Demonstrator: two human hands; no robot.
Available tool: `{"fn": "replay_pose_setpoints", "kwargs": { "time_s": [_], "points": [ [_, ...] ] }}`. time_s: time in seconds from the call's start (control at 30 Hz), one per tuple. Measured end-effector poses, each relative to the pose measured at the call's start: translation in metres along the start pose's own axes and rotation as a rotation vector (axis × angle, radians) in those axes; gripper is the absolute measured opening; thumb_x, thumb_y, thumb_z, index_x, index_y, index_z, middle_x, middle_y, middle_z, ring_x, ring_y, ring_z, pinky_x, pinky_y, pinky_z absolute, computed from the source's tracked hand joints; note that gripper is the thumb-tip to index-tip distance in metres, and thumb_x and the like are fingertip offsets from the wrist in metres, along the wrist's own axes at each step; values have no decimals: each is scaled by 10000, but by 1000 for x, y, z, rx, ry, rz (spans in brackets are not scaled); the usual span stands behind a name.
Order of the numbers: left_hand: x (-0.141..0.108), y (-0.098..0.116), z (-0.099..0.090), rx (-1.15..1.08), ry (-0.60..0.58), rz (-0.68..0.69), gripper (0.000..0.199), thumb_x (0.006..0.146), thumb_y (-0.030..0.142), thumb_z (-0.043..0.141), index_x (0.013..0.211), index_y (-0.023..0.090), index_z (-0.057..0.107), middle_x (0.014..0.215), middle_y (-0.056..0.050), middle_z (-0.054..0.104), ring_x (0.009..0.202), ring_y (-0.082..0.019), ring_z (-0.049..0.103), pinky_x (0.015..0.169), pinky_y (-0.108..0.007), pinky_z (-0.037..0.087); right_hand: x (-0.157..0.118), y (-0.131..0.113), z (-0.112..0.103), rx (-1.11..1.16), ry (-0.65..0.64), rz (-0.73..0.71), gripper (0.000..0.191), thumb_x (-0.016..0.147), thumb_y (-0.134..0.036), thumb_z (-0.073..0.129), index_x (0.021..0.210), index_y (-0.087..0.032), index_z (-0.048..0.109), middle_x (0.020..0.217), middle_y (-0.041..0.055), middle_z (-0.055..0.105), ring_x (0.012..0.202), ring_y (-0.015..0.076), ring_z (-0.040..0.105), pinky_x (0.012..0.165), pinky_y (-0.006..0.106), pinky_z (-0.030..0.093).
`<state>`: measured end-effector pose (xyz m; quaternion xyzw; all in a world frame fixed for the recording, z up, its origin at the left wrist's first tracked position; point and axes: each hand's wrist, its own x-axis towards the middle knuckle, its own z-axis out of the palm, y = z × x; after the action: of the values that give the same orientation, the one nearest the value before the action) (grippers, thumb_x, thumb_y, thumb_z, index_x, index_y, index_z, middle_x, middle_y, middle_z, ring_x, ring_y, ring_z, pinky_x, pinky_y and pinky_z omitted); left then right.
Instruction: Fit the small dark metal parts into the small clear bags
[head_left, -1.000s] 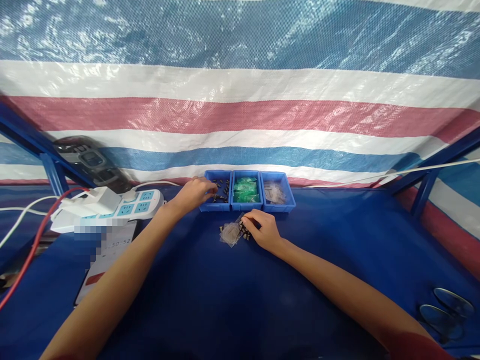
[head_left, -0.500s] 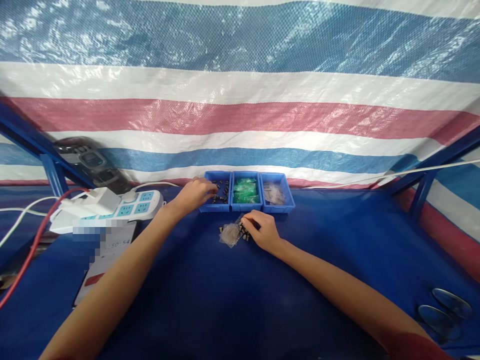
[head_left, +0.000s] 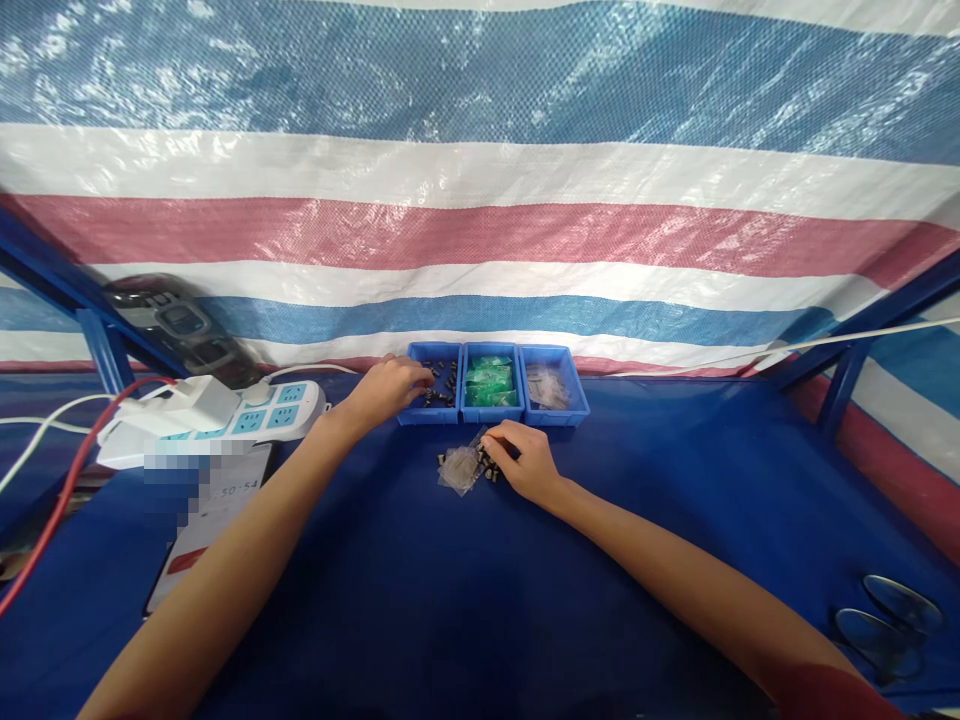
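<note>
My left hand (head_left: 393,384) reaches over the left wall of the left blue bin (head_left: 436,416). Its fingers are curled together above small dark metal-looking parts (head_left: 448,383) lying in that bin; anything they pinch is too small to make out. On the table in front of the bins, my right hand (head_left: 528,460) rests with thumb and fingertips closed over a small pile of black and brass-coloured parts (head_left: 491,470). Its fingertips hide whatever is between them. Clear little plastic bags (head_left: 459,469) lie against that pile, just left of the right hand.
The middle bin (head_left: 492,412) holds green packets (head_left: 489,380); the right bin (head_left: 559,417) holds clear bags (head_left: 547,388). A power strip (head_left: 289,412), a phone (head_left: 214,525) and a red cable (head_left: 71,480) lie left. Glasses (head_left: 885,625) sit at the right edge. A striped sheet (head_left: 480,235) hangs behind.
</note>
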<state>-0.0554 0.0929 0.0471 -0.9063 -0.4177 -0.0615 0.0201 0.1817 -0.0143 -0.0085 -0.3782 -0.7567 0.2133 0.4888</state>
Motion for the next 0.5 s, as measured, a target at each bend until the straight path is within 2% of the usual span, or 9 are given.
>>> {"fn": "replay_pose_setpoints", "kwargs": {
  "time_s": [0.5],
  "points": [
    [0, 0, 0, -11, 1, 7, 211, 815, 176, 486, 901, 181, 679, 889, -64, 685, 838, -204, 612, 789, -310, 446, 0, 0, 0, -2, -7, 10, 246, 917, -303, 455, 761, -180, 601, 647, 23, 570, 570, 131, 516, 564, 255, 410]
  ]
}}
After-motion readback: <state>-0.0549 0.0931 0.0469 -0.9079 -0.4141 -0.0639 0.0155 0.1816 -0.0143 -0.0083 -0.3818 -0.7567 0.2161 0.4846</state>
